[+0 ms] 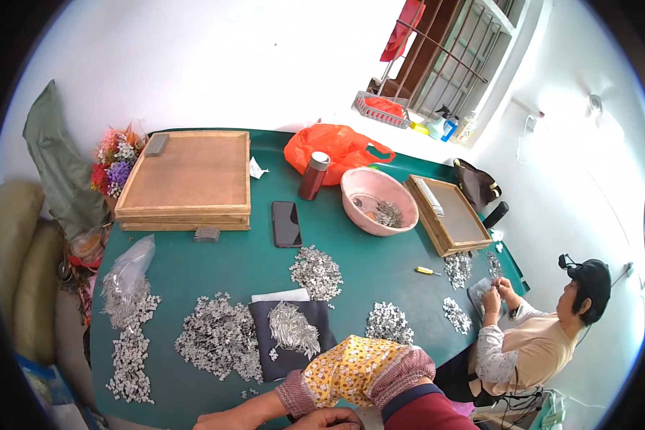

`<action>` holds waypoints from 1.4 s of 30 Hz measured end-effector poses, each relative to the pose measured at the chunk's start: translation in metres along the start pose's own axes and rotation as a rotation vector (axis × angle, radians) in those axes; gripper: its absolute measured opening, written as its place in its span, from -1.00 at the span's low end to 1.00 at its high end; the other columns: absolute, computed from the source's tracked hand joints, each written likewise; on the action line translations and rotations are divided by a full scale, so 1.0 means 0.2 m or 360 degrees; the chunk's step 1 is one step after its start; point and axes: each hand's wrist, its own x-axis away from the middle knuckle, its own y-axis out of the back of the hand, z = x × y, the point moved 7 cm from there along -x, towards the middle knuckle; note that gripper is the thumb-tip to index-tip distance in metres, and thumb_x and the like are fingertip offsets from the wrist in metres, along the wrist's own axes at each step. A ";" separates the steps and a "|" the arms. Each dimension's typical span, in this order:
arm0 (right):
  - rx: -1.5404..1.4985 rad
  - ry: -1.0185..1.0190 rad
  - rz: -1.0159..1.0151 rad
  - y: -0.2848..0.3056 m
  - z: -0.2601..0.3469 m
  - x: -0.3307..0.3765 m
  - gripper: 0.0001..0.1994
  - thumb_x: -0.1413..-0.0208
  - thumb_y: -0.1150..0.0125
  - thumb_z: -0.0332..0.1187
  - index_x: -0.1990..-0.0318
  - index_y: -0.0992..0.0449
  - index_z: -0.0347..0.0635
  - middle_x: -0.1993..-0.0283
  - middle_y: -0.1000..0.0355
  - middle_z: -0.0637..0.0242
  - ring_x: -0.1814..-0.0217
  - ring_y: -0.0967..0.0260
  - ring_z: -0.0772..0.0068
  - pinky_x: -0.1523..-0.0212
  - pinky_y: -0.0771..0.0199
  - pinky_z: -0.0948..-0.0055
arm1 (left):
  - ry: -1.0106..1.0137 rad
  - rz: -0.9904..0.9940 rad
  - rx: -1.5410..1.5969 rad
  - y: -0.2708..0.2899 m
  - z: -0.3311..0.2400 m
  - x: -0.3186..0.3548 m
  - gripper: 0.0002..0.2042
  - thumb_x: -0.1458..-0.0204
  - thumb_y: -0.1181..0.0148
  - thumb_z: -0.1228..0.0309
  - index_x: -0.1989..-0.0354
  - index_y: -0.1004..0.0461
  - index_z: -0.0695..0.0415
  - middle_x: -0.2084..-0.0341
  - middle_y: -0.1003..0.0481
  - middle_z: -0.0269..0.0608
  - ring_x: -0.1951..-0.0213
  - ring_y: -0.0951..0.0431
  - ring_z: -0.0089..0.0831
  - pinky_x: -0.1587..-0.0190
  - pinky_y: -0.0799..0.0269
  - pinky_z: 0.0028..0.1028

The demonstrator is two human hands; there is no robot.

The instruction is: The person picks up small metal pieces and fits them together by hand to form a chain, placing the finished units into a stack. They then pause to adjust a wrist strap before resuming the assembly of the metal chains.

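My right arm, in a yellow floral oversleeve point(351, 369), reaches leftward across the table's near edge. My right hand point(226, 419) is cut off by the lower edge, so its fingers are hidden. Just below that forearm, close to the oversleeve's cuff, my left hand point(327, 418) shows partly, its fingers curled; what they hold, if anything, is out of sight. Beyond the arm lies a dark cloth point(269, 365) bearing a heap of shiny slender metal pieces point(292, 330). Heaps of small silvery metal parts point(218, 337) lie to its left.
More part heaps point(388, 324) dot the green table point(365, 283). Further back are stacked wooden trays point(186, 172), a phone point(287, 223), a red flask point(313, 177), a pink basin point(369, 188) and a yellow-handled screwdriver point(428, 271). At right, a co-worker point(545, 330) handles small parts.
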 end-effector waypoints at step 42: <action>-0.1118 -0.0348 0.0553 0.09 -0.07 -0.05 -0.79 0.22 -0.32 -0.70 0.32 -0.63 -0.40 0.32 -0.56 0.28 0.26 -0.48 0.49 0.31 -0.47 0.47 | -0.0533 -0.0031 -0.0753 -0.12 -0.58 0.05 -0.81 0.14 -0.20 0.42 0.52 -0.52 0.35 0.60 -0.49 0.24 0.46 -0.54 0.20 0.38 -0.43 0.01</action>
